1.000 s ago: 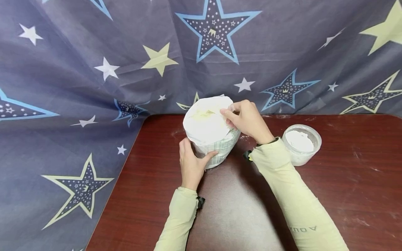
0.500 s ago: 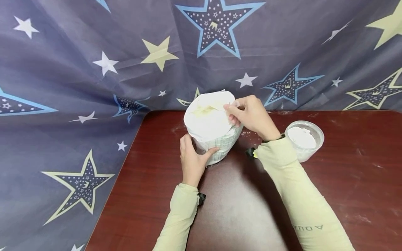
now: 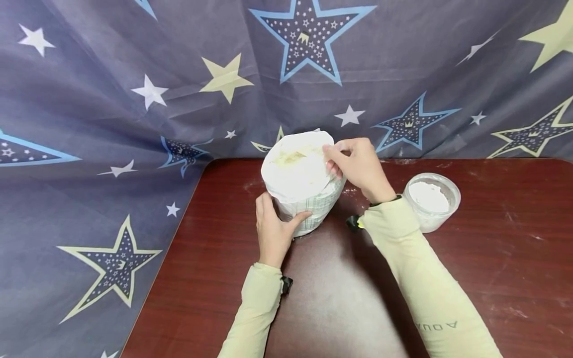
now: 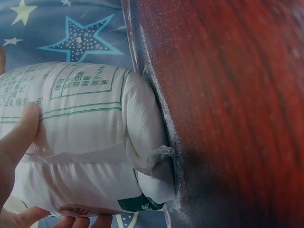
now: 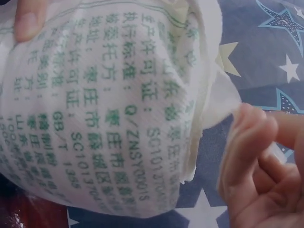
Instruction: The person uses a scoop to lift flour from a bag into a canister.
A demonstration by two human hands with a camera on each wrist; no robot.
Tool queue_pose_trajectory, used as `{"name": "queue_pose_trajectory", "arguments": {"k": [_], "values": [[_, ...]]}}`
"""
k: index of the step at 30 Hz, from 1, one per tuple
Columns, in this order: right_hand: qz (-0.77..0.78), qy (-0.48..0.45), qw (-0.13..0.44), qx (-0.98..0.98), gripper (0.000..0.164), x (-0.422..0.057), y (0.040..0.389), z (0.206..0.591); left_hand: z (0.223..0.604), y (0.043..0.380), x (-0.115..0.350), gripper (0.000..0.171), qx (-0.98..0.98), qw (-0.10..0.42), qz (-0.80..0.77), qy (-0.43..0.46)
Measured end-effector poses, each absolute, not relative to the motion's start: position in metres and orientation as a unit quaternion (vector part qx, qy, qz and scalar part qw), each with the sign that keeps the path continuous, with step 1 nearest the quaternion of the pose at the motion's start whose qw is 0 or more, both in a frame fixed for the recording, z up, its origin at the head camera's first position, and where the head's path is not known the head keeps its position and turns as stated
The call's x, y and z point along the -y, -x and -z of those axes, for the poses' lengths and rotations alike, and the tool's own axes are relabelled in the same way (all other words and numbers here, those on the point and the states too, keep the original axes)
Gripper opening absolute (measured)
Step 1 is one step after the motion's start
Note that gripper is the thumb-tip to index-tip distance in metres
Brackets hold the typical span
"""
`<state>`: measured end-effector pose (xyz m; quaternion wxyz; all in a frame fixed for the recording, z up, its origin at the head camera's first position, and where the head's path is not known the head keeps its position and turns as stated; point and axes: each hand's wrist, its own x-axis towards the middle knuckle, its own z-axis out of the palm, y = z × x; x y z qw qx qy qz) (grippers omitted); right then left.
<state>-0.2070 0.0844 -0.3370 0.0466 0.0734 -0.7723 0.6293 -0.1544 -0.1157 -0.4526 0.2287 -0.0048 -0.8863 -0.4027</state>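
A white woven bag with green print stands at the back of the table, its mouth folded open and its top leaning toward me. Inside the pale mouth a yellowish patch shows. My left hand grips the bag's lower left side, thumb across the front; in the left wrist view the other fingers curl under the far side of the bag. At the right of the mouth, my right hand pinches the rim. Seen from the right wrist, thumb and forefinger of that hand hold a thin whitish flap drawn out from the bag's edge.
To the right stands a clear round tub of white powder, beside the right forearm. Specks of white powder dot the dark red table. A star-patterned cloth hangs right behind the table's back edge.
The head view has shifted slightly. My right hand keeps its pinch at the rim and has moved a little, while the yellowish patch in the mouth shows more. The left hand keeps its grip.
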Motion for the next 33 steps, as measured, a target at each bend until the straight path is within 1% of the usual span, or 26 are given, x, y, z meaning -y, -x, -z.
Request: {"name": "queue_pose_trajectory", "arguments": {"k": [5, 11, 18, 23, 33], "values": [[-0.682, -0.037, 0.052, 0.729, 0.028, -0.089, 0.21, 0.34, 0.452, 0.155, 0.116, 0.09, 0.887, 0.225, 0.403, 0.003], [-0.741, -0.004, 0.02, 0.671, 0.027, -0.094, 0.211, 0.35, 0.455, 0.153, 0.115, 0.091, 0.888, 0.222, 0.402, 0.003], [-0.778, -0.002, -0.002, 0.628, 0.027, -0.1, 0.213, 0.359, 0.454, 0.153, 0.115, 0.091, 0.888, 0.225, 0.402, 0.005], [-0.78, -0.002, -0.002, 0.626, 0.025, -0.101, 0.213, 0.357, 0.453, 0.153, 0.116, 0.091, 0.887, 0.226, 0.402, 0.002], [-0.802, 0.015, 0.022, 0.597, 0.023, -0.112, 0.209, 0.358, 0.451, 0.152, 0.116, 0.089, 0.887, 0.227, 0.401, 0.002]]}}
